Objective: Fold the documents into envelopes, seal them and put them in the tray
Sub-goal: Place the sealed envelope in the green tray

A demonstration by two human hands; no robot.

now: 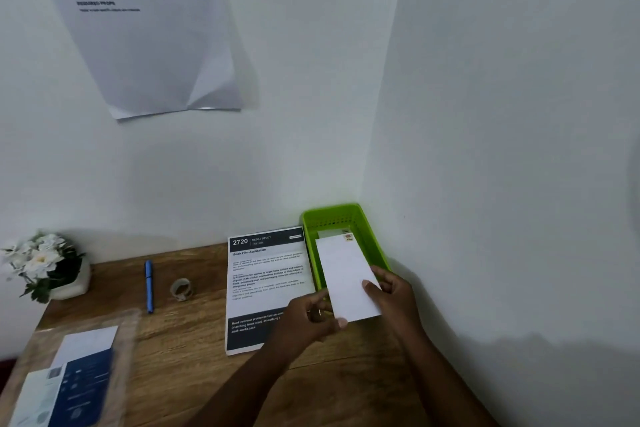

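Head view:
Envelope (344,276): white, held over the near end of the green tray (309,229), at the far right of the desk (194,333).
Left hand (308,317): fingers pinch the envelope's near left corner.
Right hand (391,291): grips its right edge, thumb on top.
In the tray: maybe another envelope, hard to see.
Documents (265,282): flat stack, just left of the tray.
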